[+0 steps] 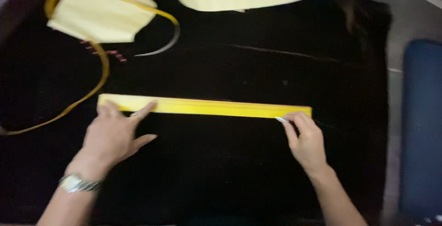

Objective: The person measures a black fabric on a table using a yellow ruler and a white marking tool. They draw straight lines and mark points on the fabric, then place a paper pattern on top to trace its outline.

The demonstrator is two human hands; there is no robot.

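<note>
Presently we list: yellow ruler (207, 106) laid flat across the black fabric (230, 170), mid-frame, no drawn line visible along it yet. Left hand (113, 136) spread, fingers pressing the ruler's left end. Right hand (306, 140) pinching a white chalk piece (280, 120) (small, blurred) at the right end. Yellow paper patterns (101, 18) upper left.

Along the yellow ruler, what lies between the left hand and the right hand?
In the head view, only bare yellow ruler on black cloth lies between the left hand and right hand.
</note>
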